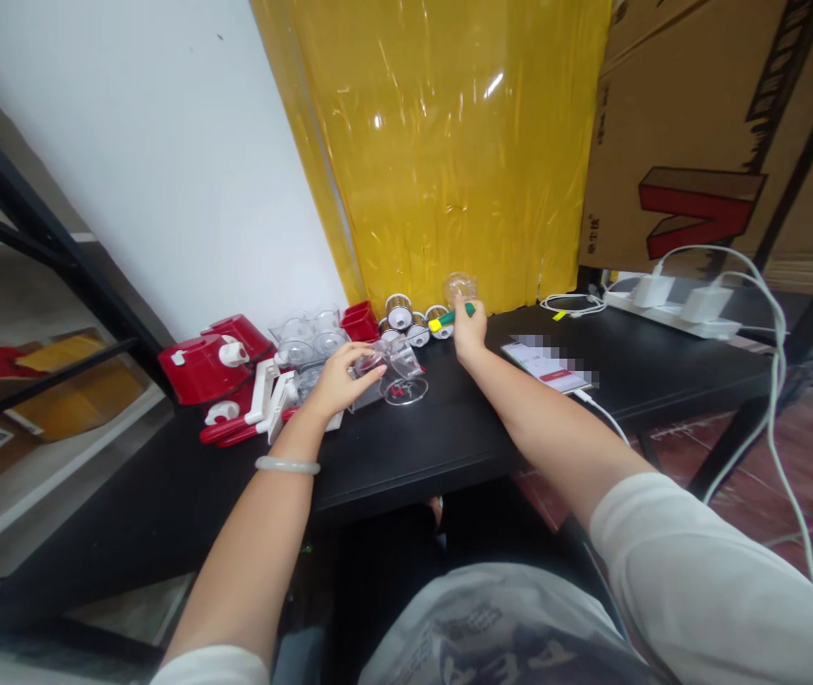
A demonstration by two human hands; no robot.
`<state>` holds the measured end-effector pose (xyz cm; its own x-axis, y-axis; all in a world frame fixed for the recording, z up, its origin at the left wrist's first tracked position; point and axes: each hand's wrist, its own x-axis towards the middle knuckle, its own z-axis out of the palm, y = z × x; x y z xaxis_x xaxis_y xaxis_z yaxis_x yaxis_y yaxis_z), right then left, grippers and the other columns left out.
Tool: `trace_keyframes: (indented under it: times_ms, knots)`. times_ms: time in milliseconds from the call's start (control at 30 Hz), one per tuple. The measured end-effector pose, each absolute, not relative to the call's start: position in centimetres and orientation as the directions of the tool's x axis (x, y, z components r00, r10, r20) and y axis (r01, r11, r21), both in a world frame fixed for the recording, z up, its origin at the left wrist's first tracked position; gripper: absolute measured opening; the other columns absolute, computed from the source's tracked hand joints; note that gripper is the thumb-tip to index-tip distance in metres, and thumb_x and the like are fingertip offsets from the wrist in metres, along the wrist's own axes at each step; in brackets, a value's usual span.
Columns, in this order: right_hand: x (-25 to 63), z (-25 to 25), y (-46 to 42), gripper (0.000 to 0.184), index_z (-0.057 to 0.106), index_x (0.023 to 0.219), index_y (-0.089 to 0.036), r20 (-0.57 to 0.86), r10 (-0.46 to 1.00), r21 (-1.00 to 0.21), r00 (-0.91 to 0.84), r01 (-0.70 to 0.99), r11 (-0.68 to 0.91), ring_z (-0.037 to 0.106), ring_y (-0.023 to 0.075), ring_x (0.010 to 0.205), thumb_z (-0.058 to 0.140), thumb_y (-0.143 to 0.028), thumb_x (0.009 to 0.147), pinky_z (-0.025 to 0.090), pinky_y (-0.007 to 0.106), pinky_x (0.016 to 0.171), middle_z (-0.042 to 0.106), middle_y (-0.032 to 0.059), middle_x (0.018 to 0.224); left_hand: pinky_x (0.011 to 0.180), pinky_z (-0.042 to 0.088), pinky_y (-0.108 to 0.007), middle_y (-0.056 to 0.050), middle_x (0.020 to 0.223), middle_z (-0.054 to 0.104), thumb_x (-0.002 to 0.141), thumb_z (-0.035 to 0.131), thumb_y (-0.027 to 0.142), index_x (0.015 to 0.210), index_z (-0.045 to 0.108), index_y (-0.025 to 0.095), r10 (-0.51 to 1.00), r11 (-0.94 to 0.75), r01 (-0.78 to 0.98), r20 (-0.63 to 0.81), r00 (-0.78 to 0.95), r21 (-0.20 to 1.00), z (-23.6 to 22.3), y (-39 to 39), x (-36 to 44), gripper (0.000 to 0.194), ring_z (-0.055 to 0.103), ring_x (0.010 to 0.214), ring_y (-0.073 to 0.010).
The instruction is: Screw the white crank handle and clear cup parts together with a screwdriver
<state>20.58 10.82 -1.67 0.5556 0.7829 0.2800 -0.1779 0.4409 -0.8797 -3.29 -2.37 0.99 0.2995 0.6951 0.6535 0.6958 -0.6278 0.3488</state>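
My right hand (470,328) is closed round the handle of a screwdriver (457,317), green with a yellow end. Its thin shaft points left, toward the clear parts. With fingers and thumb, my left hand (345,379) grips a clear plastic part (398,358) above the black table. Beneath that part lies a clear round disc (404,390) with small red pieces seen on or through it. A clear round piece (461,283) stands just behind my right hand. Several metal-looking cylinders with white ends (398,311) sit beyond my hands.
Red housings with white knobs (215,366), red-and-white handles (256,419), clear plastic cups (297,335) and a red box (359,322) crowd the left. To the right are a phone (545,363) on a cable and a white power strip (669,312). Yellow film (449,143) covers the back.
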Motion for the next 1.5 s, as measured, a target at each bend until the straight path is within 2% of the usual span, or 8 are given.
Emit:
trace_keyframes:
  times_ms: [233, 400, 533, 800, 1000, 1267, 1367, 1500]
  knots:
    - [20.6, -1.7, 10.8, 0.032, 0.055, 0.088, -0.023, 0.209, 0.833, -0.878, 0.512, -0.277, 0.390, 0.056, 0.0146, 0.065, 0.031, -0.043, 0.095, 0.049, 0.028, 0.061, 0.054, -0.0017, 0.076, 0.103, 0.051, -0.048, -0.011, 0.115, 0.070, 0.083, 0.071, 0.050, 0.098, 0.072, 0.020, 0.694, -0.627, 0.695, 0.657, 0.293, 0.352, 1.0, -2.3, -3.3, 0.033, 0.066, 0.112, -0.0270]
    - [20.6, -1.1, 10.0, 0.026, 0.059, 0.090, -0.021, 0.174, 0.842, -0.874, 0.511, -0.313, 0.371, 0.054, 0.0124, 0.059, 0.036, -0.033, 0.089, 0.044, 0.025, 0.054, 0.057, -0.0022, 0.078, 0.102, 0.052, -0.048, -0.011, 0.115, 0.070, 0.084, 0.071, 0.050, 0.098, 0.071, 0.021, 0.701, -0.619, 0.702, 0.651, 0.292, 0.352, 1.0, -2.4, -3.2, 0.033, 0.066, 0.112, -0.0268]
    - [20.4, -1.0, 10.2, 0.018, 0.056, 0.090, -0.022, 0.138, 0.852, -0.879, 0.505, -0.334, 0.340, 0.048, 0.0111, 0.051, 0.045, -0.036, 0.088, 0.042, 0.025, 0.055, 0.052, -0.0060, 0.068, 0.102, 0.052, -0.048, -0.011, 0.116, 0.070, 0.084, 0.070, 0.052, 0.098, 0.071, 0.022, 0.703, -0.616, 0.704, 0.649, 0.289, 0.353, 1.0, -2.5, -3.2, 0.034, 0.065, 0.113, -0.0273]
    - [20.6, -1.4, 10.5, 0.032, 0.050, 0.079, -0.023, 0.227, 0.786, -0.901, 0.576, -0.182, 0.394, 0.056, 0.0139, 0.074, 0.057, -0.053, 0.085, 0.046, 0.027, 0.075, 0.055, -0.0040, 0.073, 0.101, 0.052, -0.049, -0.011, 0.116, 0.070, 0.083, 0.071, 0.051, 0.098, 0.071, 0.021, 0.700, -0.621, 0.701, 0.651, 0.294, 0.351, 1.0, -2.4, -3.3, 0.034, 0.066, 0.112, -0.0276]
    - [20.5, -1.0, 10.2, 0.028, 0.047, 0.081, -0.024, 0.100, 0.875, -0.890, 0.474, -0.351, 0.292, 0.052, 0.0139, 0.056, 0.031, -0.042, 0.096, 0.046, 0.027, 0.058, 0.047, -0.0047, 0.066, 0.102, 0.052, -0.048, -0.011, 0.116, 0.070, 0.084, 0.070, 0.052, 0.098, 0.071, 0.021, 0.703, -0.617, 0.705, 0.648, 0.294, 0.349, 1.0, -2.4, -3.3, 0.034, 0.065, 0.112, -0.0269]
    - [20.5, -0.8, 9.9, 0.021, 0.058, 0.087, -0.021, 0.116, 0.867, -0.869, 0.484, -0.374, 0.325, 0.053, 0.0130, 0.055, 0.038, -0.028, 0.087, 0.044, 0.026, 0.052, 0.054, -0.0027, 0.074, 0.103, 0.051, -0.048, -0.011, 0.116, 0.070, 0.084, 0.070, 0.052, 0.098, 0.071, 0.021, 0.701, -0.620, 0.703, 0.649, 0.296, 0.348, 1.0, -2.4, -3.3, 0.034, 0.065, 0.113, -0.0269]
    - [20.5, -1.0, 10.1, 0.017, 0.056, 0.088, -0.022, 0.134, 0.858, -0.885, 0.496, -0.328, 0.329, 0.050, 0.0124, 0.053, 0.044, -0.034, 0.087, 0.043, 0.026, 0.055, 0.053, -0.0049, 0.070, 0.102, 0.052, -0.048, -0.011, 0.116, 0.070, 0.083, 0.070, 0.053, 0.098, 0.071, 0.022, 0.707, -0.616, 0.702, 0.645, 0.291, 0.358, 1.0, -2.4, -3.2, 0.035, 0.065, 0.112, -0.0272]
    - [20.5, -1.3, 10.2, 0.026, 0.053, 0.082, -0.023, 0.206, 0.789, -0.899, 0.579, -0.207, 0.387, 0.055, 0.0144, 0.070, 0.054, -0.048, 0.086, 0.044, 0.027, 0.071, 0.056, -0.0037, 0.073, 0.102, 0.051, -0.049, -0.010, 0.115, 0.070, 0.083, 0.070, 0.055, 0.098, 0.072, 0.022, 0.699, -0.620, 0.700, 0.655, 0.287, 0.355, 1.0, -2.4, -3.2, 0.036, 0.066, 0.111, -0.0272]
